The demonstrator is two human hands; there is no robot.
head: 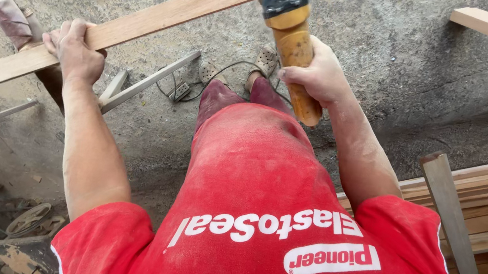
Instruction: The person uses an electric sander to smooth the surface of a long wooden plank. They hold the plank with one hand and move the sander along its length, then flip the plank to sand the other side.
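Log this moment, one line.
left hand: grips wooden plank | right hand: holds power tool at plank

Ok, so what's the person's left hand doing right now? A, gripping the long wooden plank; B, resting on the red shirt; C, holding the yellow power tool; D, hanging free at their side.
A: the left hand is wrapped over the edge of the long wooden plank, while the right hand holds the yellow power tool by its handle.

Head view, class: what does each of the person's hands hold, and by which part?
The left hand grips the long wooden plank across its width; the right hand holds the power tool by its orange handle.
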